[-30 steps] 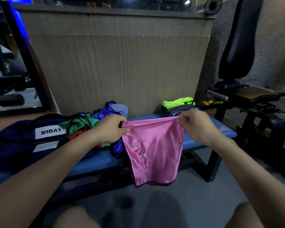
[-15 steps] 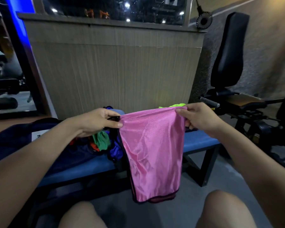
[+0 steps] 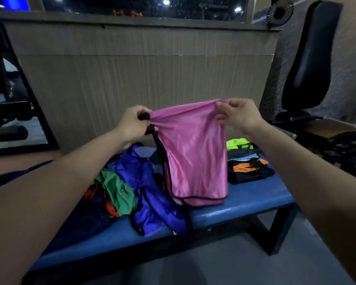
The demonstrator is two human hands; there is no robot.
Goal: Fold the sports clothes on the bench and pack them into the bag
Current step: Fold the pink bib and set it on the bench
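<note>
A wood-grain partition [image 3: 148,79] fills the middle of the frame, with a dark ledge along its top edge. Above it runs a dark glass panel [image 3: 144,6] reflecting ceiling lights. A small round black fan [image 3: 279,11] sits at the upper right, on the ledge's end. At the right edge stands a gym machine with a tall black padded backrest [image 3: 310,58] and a brownish seat [image 3: 329,126]. Black padded rollers [image 3: 7,132] show at the left edge. Grey floor [image 3: 214,266] spans the bottom.
</note>
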